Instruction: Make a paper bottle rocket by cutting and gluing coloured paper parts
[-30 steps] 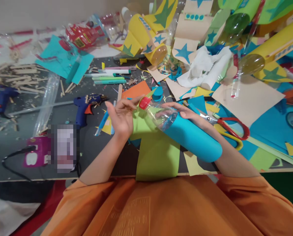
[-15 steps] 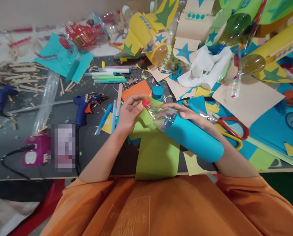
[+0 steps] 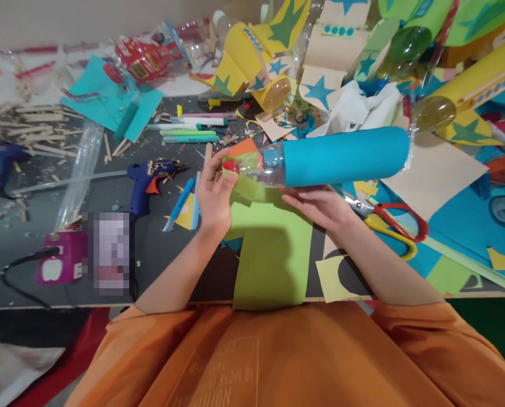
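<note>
A clear plastic bottle (image 3: 273, 165) with a red cap (image 3: 232, 166) lies almost level above the table. Blue paper (image 3: 345, 155) wraps its body, leaving the neck and shoulder bare. My left hand (image 3: 215, 195) is closed at the cap end, thumb toward me. My right hand (image 3: 320, 204) is just below the wrapped part, fingers stretched out toward the left; whether they touch the bottle I cannot tell. Beneath both hands a green paper sheet (image 3: 273, 260) reaches to the table's front edge. Red and yellow-handled scissors (image 3: 399, 220) lie beside my right forearm.
On the left are a blue glue gun (image 3: 144, 183), a second glue gun (image 3: 0, 167), a purple power box (image 3: 61, 257) and scattered wooden sticks (image 3: 40, 133). Markers (image 3: 193, 135) lie further back. Star-decorated paper rockets (image 3: 316, 90) and crumpled tissue (image 3: 358, 107) crowd the far right.
The bottle has swung from slanting down toward my right to nearly level, its wrapped end rising away from me. My right hand has gone from its far side to below it.
</note>
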Available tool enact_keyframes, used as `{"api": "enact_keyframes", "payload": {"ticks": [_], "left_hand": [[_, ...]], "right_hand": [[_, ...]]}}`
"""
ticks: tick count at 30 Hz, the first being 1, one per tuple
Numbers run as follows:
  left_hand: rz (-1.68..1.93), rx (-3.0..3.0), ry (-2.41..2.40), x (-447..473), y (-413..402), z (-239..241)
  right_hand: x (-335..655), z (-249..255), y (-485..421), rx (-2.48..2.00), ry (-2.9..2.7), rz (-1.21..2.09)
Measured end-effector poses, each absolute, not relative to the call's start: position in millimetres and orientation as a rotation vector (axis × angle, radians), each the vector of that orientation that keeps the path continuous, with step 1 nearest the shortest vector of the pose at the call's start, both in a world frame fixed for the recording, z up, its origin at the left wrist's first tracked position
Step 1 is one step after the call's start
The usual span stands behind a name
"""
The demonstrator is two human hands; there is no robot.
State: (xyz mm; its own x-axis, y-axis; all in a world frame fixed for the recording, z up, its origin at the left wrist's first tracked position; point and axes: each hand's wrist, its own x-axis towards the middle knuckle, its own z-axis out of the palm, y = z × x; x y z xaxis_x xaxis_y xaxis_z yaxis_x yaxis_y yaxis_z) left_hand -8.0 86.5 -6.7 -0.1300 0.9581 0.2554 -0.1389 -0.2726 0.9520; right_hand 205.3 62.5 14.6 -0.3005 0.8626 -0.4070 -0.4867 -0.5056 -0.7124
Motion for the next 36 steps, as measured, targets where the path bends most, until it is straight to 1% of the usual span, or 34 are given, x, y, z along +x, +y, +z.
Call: {"api": "enact_keyframes", "payload": {"ticks": [4,8,11,20,27,36], "left_hand": [[1.593,1.507,0.999,-4.5,77.3,-10.6],[1.588,1.687,0.892,1.2,71.8,-8.9],[1.576,1.683,0.847,2.4,72.8,-4.8],[1.243,1.749,0.962,-13.8,78.2,0.1],[1.193,1.776,0.938,-17.3,80.6,1.2],[1.149,1.681,0.918,-15.7,84.0,6.4]], "right_hand": [[197.2,16.4,55.5,-0.853,-0.525,1.948],[194.9,15.3,52.7,-0.839,-0.485,1.931],[195.3,14.0,53.7,-0.843,-0.491,1.918],[195.7,19.8,55.3,-0.856,-0.529,1.918],[197.6,17.1,55.1,-0.782,-0.522,1.953],[195.9,22.6,55.6,-0.805,-0.524,1.945]]}}
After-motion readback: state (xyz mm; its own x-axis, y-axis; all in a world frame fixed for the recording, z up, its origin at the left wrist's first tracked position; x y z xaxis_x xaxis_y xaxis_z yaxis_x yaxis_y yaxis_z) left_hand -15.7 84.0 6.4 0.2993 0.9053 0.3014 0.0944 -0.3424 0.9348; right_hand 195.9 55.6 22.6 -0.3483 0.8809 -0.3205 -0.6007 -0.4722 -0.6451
